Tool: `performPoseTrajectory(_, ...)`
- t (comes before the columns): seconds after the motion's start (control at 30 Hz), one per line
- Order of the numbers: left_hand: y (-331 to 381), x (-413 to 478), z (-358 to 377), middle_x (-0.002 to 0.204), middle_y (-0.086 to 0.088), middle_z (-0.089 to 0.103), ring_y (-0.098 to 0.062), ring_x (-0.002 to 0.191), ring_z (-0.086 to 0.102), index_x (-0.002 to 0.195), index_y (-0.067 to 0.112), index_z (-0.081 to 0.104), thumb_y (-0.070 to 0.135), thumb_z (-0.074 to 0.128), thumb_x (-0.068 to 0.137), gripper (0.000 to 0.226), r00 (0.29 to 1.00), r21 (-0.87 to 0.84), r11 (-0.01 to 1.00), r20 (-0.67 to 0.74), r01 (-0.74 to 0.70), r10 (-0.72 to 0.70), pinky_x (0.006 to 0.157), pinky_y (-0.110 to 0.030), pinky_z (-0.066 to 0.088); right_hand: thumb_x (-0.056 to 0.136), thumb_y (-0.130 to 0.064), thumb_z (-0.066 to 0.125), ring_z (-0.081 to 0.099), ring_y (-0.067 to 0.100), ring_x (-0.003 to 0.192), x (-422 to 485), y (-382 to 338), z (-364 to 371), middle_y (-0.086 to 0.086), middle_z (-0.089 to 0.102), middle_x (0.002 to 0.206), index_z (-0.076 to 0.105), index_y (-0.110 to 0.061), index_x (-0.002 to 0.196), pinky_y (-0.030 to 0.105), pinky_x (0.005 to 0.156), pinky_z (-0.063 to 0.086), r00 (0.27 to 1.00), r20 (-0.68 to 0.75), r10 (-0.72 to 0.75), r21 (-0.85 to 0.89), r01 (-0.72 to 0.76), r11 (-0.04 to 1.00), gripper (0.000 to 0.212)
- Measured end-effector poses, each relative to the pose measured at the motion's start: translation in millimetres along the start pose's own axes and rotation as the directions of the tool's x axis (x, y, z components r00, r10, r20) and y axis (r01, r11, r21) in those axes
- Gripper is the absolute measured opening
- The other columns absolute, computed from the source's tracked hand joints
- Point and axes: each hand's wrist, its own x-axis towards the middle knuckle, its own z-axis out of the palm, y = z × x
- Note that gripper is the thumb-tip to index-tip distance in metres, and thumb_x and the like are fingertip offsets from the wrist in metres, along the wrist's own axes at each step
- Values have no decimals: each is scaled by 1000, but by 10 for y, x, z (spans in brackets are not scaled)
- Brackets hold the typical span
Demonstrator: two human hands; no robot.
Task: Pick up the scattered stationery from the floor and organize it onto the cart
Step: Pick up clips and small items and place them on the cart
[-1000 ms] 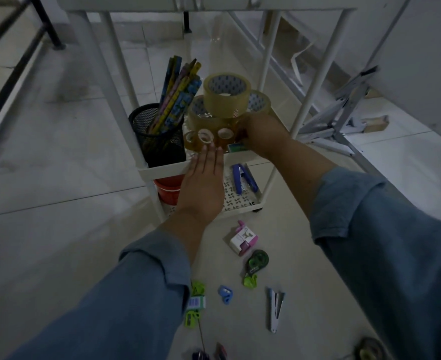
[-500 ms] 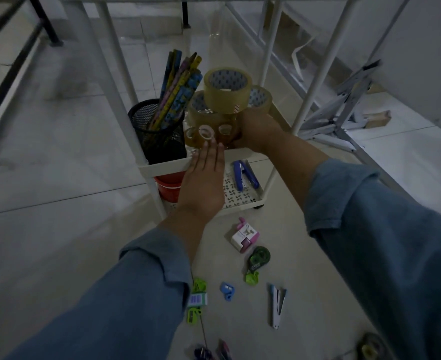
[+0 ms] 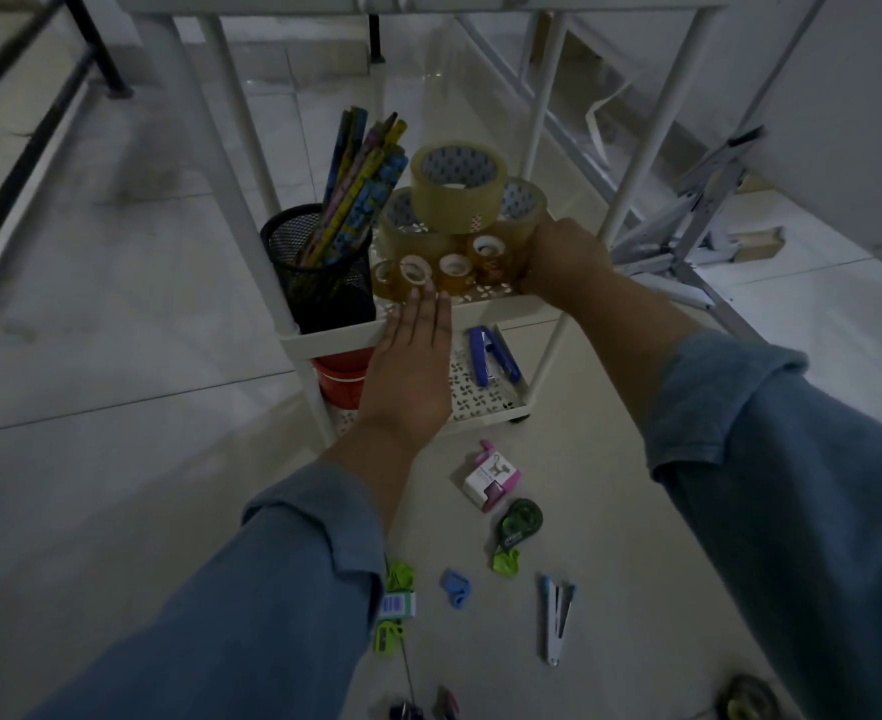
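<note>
Four small tape rolls (image 3: 454, 267) stand on edge at the front of the cart shelf (image 3: 324, 340), before stacked large tape rolls (image 3: 457, 200). A careless nudge could, I judge, send them over the rim. My left hand (image 3: 410, 376), flat and straight-fingered, touches one small roll with its fingertips. My right hand (image 3: 566, 262) curls against the row's right end, fingers hidden, so I cannot tell its grip.

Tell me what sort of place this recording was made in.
Probably an indoor room in a home or office: pale tiled floor, a white wheeled cart holding tape rolls, and a folded metal frame on the floor by a white wall.
</note>
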Motion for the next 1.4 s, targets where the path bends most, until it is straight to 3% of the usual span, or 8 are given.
performPoseTrajectory(0.23,29,14,-5,156,-13,-16,-25,146,-12,146,4,-16,14,35,93,74,1000,16,999,3,28,-28,116,-33,-10,89,-25,56,59,28,99,61,95,156,14,62,111,60,-6,114,31,78,44,997,-81,3,121,6,993,31)
performPoseTrajectory(0.4,50,21,36,156,-12,-17,-25,145,-13,146,5,-16,15,36,94,74,999,7,999,-11,51,-51,115,-32,-11,90,-19,54,49,3,64,-611,130,318,0,61,80,68,-12,94,23,64,39,888,-419,191,624,129,771,16)
performPoseTrajectory(0.57,79,64,-4,159,-7,-3,-19,147,-3,149,8,-2,14,32,95,65,993,-79,992,-47,101,-105,118,-31,-5,90,-8,54,52,-4,63,-1395,122,1031,-2,62,80,67,-19,94,8,58,39,903,-231,363,853,9,521,17)
performPoseTrajectory(0.73,100,-250,151,158,-5,11,-19,146,8,149,14,12,11,37,93,62,977,-274,962,-202,15,-72,117,-30,0,90,-2,50,54,-9,58,-1836,164,1547,-6,60,72,66,-16,93,3,53,38,952,-34,303,879,-116,463,21)
performPoseTrajectory(1.0,209,-1881,1323,152,-4,28,-19,141,27,144,15,29,16,39,96,49,924,-631,679,199,375,-326,110,-17,16,87,-4,55,58,15,76,-2431,69,2514,5,59,87,68,-7,99,17,69,39,936,338,98,677,-315,665,18)
performPoseTrajectory(1.17,217,-2235,1850,142,-13,45,-28,125,51,137,11,45,16,36,93,45,909,-461,792,308,401,-281,99,-29,43,86,-10,49,58,32,98,-2787,-77,2867,19,61,106,66,0,103,21,78,36,873,484,-61,563,-256,786,26)
performPoseTrajectory(1.27,194,-2093,1942,146,-7,33,-26,128,36,142,20,34,21,38,97,45,842,-308,828,440,468,-312,97,-30,39,84,-10,50,55,36,107,-2979,-31,2946,19,57,115,66,0,107,30,89,41,869,488,-75,485,-199,852,30)
performPoseTrajectory(1.4,200,-1952,2015,141,-7,30,-30,119,37,136,20,38,23,42,96,41,759,-198,812,524,549,-386,88,-37,45,95,-11,40,21,17,142,-3166,134,2902,1,15,156,36,-20,143,16,108,15,835,521,-174,387,-49,921,49)
